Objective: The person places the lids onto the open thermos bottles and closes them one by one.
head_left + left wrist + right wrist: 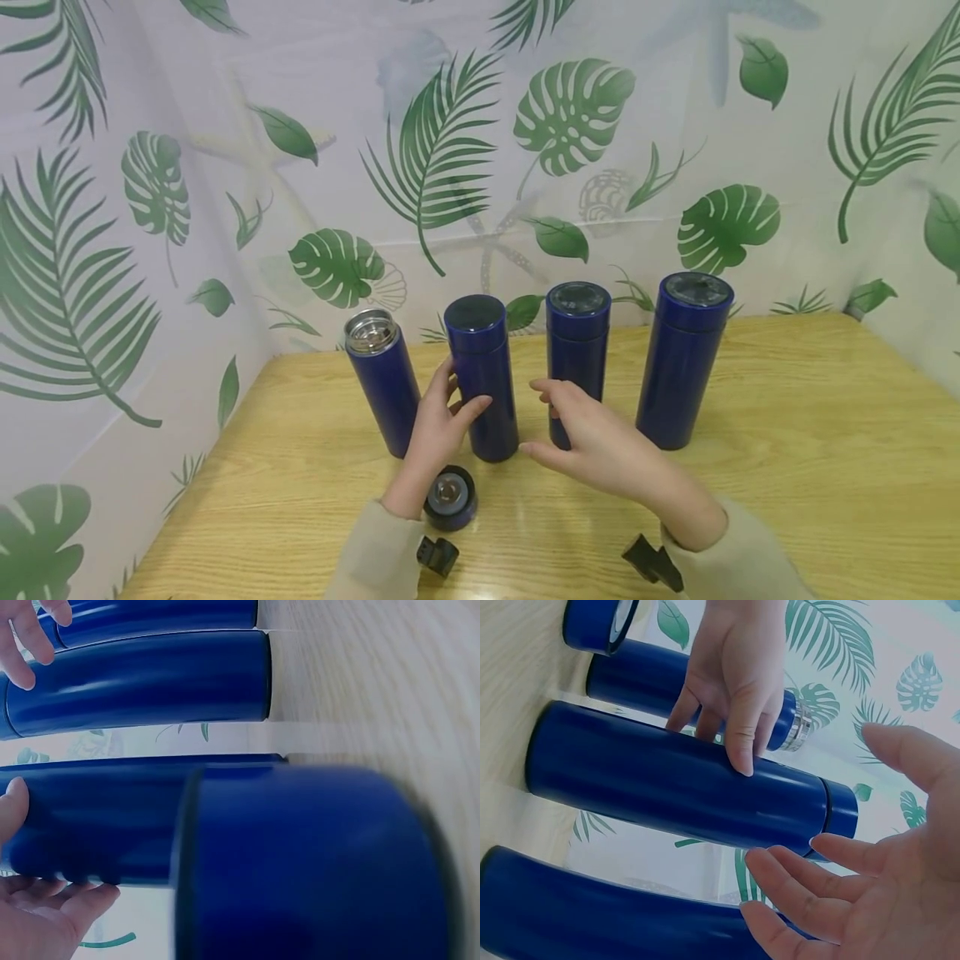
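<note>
Several blue thermos flasks stand in a row. My left hand (444, 415) holds the capped second flask (491, 417) from its left side, its thumb lying across the front and its fingers reaching behind. In the right wrist view that left hand (735, 682) covers part of the lidless flask (634, 679) beyond. My right hand (600, 437) hovers with spread, relaxed fingers in front of the third flask (577, 350), touching nothing. The lidless flask (386, 383) at the left shows a steel mouth. Its removed-looking blue lid (450, 498) lies underside up near my left wrist.
A fourth capped flask (684, 367) stands at the right end of the row. All stand on a wooden table (810, 467), with a leaf-patterned cloth (450, 192) hanging behind. Black wrist devices (437, 556) sit at both sleeves.
</note>
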{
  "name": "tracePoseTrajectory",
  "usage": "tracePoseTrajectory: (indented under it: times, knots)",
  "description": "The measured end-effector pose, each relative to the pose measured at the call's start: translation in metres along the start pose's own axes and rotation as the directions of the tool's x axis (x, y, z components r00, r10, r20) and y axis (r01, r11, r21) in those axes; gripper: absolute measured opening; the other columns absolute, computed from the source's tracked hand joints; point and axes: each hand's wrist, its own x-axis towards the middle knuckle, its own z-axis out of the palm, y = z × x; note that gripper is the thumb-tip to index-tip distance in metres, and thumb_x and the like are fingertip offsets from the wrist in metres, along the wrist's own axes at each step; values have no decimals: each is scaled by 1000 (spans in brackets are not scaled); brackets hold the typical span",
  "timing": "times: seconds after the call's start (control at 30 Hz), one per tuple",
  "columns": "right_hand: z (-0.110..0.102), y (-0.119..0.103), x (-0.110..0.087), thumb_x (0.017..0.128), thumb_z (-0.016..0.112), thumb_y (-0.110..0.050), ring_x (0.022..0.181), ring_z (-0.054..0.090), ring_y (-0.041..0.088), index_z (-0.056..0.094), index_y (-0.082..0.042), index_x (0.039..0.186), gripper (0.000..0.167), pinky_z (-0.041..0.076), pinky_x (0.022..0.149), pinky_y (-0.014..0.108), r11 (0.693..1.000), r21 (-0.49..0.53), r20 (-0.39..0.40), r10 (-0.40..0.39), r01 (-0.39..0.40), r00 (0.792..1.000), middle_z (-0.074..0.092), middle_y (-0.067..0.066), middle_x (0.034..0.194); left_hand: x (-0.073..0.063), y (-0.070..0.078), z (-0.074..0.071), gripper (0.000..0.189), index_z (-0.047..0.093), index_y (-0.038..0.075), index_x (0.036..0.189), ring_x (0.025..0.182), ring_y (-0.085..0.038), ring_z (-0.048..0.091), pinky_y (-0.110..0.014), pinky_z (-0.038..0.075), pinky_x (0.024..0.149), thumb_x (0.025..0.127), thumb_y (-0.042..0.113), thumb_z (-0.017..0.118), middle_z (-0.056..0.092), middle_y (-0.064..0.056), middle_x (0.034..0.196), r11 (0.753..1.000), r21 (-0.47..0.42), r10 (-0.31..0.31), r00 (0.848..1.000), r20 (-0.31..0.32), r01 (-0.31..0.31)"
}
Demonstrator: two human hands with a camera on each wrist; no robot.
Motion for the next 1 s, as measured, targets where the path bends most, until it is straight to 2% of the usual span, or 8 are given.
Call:
tracePoseTrajectory:
  times: [0.27, 0.43, 0.6, 0.87, 1.0]
  knots:
    - [10, -4, 5, 83, 61, -37, 96, 53, 26, 39, 2, 126, 63, 47, 73, 36, 1000, 16, 11, -27, 27, 1000, 50, 15, 115, -6, 10, -12, 76, 18, 3, 139, 124, -29, 31, -46, 36, 91, 82, 26, 64, 30, -16, 138, 993, 94, -73, 997, -40, 76]
    - [16, -5, 9, 83, 61, -35, 95, 54, 24, 42, 2, 124, 59, 47, 71, 35, 999, 12, 12, -46, 46, 999, 51, 14, 113, -10, 21, -19, 76, 20, 0, 138, 125, -27, 30, -45, 36, 92, 82, 28, 64, 30, -17, 138, 987, 128, -91, 994, -65, 98]
    - [22, -5, 13, 82, 64, -30, 94, 54, 22, 45, 1, 122, 55, 47, 72, 35, 998, 21, 16, -52, 52, 998, 51, 13, 114, -21, 30, -24, 74, 25, 0, 136, 123, -28, 33, -45, 36, 91, 81, 31, 64, 32, -16, 136, 980, 163, -104, 991, -82, 116]
    - [40, 0, 19, 80, 66, -26, 93, 55, 25, 48, 3, 117, 50, 46, 74, 35, 995, 48, 56, -88, 85, 995, 53, 15, 110, -43, 37, -32, 58, 36, -1, 128, 113, -27, 44, -46, 40, 86, 82, 23, 64, 42, -15, 126, 987, 159, -2, 999, -41, 9]
    - [52, 0, 25, 78, 68, -26, 94, 55, 25, 48, 2, 118, 52, 46, 75, 35, 998, 31, 136, -49, 45, 989, 53, 16, 111, -55, 38, -40, 53, 39, -1, 125, 109, -26, 47, -44, 42, 85, 82, 18, 64, 46, -15, 122, 985, 169, -8, 999, -48, 16]
